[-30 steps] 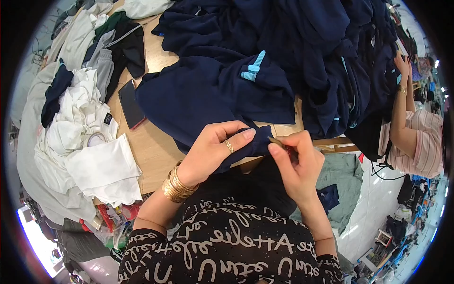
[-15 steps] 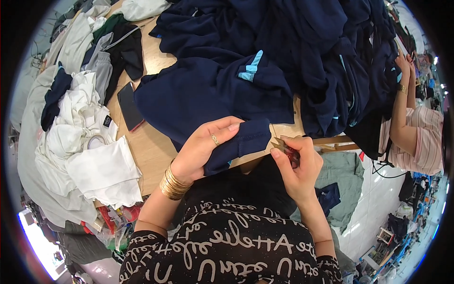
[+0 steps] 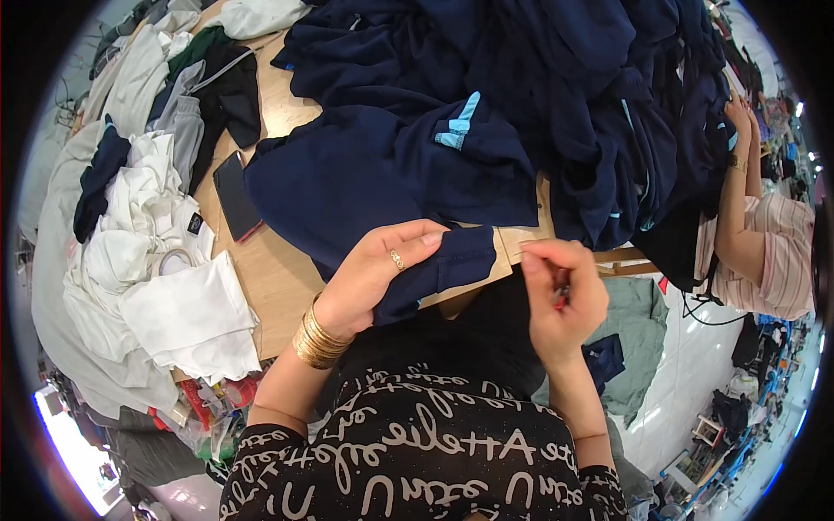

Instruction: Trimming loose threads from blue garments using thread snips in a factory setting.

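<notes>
A navy garment (image 3: 365, 174) of soft, matte knit lies crumpled on the pale wooden counter (image 3: 269, 269), with a light-blue stripe (image 3: 459, 122) on one fold just above its middle. Its cuff-like end (image 3: 452, 265) hangs over the counter's near edge, below the garment's main body, and the left hand (image 3: 373, 278) pinches it there: thumb on top, fingers curled underneath, the grip closed firmly on the cloth. That hand wears a thin gold ring (image 3: 396, 260) and, at the wrist, a stack of smooth gold bangles (image 3: 317, 337). The right hand (image 3: 560, 295) is just right of the cuff and apart from it, fingers curled in around a small tool with a red part (image 3: 561, 300); most of the tool is hidden, so its kind cannot be told. Half a second ago that hand was touching the cuff's edge; now it has drawn away to the right, while the left hand keeps the same hold. Left of the garment lies a flat, dark, glossy phone (image 3: 234, 195), and beyond it a heap of wrinkled white cloth (image 3: 156, 260). Behind and to the right of the garment rises a large pile of dark blue clothing (image 3: 608, 95). At that pile's far right another person's arm (image 3: 743, 200) reaches in, in a pink striped sleeve (image 3: 786, 260).
</notes>
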Motion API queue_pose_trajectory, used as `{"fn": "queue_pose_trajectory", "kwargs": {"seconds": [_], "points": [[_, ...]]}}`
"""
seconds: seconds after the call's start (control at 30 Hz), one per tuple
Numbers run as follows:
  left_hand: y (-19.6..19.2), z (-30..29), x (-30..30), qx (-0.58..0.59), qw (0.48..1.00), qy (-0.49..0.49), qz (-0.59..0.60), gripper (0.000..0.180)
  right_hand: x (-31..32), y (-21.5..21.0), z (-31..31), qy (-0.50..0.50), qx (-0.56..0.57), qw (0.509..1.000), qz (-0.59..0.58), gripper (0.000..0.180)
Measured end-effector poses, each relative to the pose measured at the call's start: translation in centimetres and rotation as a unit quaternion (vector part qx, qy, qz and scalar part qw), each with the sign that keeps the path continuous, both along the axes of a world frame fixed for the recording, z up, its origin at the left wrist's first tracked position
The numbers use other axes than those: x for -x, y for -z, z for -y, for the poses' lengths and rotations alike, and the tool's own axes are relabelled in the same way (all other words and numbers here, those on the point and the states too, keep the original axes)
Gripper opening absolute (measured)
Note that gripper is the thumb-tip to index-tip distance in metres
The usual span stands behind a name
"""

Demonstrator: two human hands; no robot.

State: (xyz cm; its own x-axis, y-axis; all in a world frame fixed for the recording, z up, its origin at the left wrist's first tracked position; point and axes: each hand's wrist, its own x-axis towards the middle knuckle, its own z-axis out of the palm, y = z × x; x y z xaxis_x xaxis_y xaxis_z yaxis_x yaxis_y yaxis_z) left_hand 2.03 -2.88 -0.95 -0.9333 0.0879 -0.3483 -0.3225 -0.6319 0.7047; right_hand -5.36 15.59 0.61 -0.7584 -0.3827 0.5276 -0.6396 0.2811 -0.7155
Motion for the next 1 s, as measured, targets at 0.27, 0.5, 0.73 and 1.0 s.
{"fn": "queue_pose_trajectory", "kwargs": {"seconds": [0.27, 0.5, 0.73, 1.0], "points": [[-0.4, 0.1, 0.1, -0.008, 1.000, 0.000, -0.002, 0.024, 0.6, -0.7, -1.1, -0.087, -0.067, 0.994, 0.028, 0.031], [-0.4, 0.2, 0.1, -0.014, 1.000, 0.003, -0.007, 0.025, 0.6, -0.6, -0.7, -0.106, -0.160, 0.981, -0.032, 0.026], [-0.5, 0.5, 0.1, 0.007, 1.000, 0.011, -0.012, 0.025, 1.0, -0.8, -0.7, -0.119, -0.186, 0.973, -0.067, 0.020], [-0.6, 0.4, 0.0, 0.008, 1.000, 0.017, -0.008, 0.025, 0.9, -1.3, -0.6, -0.136, -0.225, 0.961, -0.086, 0.019]]}}
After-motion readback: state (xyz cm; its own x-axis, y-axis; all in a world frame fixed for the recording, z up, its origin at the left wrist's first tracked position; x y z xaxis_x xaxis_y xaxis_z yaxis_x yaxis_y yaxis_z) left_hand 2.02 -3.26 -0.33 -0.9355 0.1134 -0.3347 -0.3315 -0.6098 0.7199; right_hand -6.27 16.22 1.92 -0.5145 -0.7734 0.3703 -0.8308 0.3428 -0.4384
